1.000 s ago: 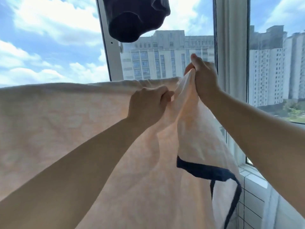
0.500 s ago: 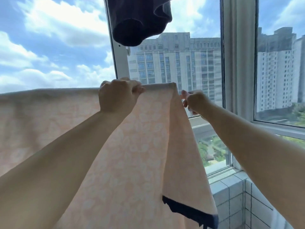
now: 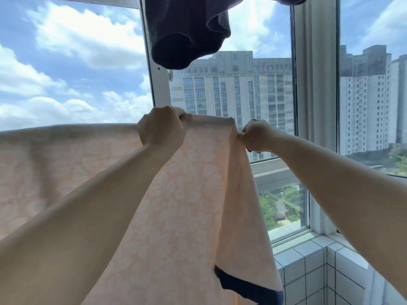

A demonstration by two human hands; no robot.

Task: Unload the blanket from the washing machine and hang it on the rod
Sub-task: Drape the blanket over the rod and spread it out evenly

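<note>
A peach blanket (image 3: pixel 189 194) with a pale flower pattern and a dark blue border hangs spread from the left edge of view to the middle, its top fold running level. The rod under the fold is hidden by the cloth. My left hand (image 3: pixel 161 126) is fisted on the top fold. My right hand (image 3: pixel 255 135) pinches the blanket's right edge just below the top corner. The blue border (image 3: pixel 246 287) shows at the lower right end.
A dark garment (image 3: pixel 187 34) hangs overhead, above my hands. Behind the blanket are large windows with a white frame (image 3: pixel 157 84) and a thicker post (image 3: pixel 315 84) on the right. A white tiled sill (image 3: pixel 308 260) fills the lower right corner.
My right hand dropped from the raised corner to the blanket's right edge. My left hand moved up to the top fold. The right end now hangs straight and flat.
</note>
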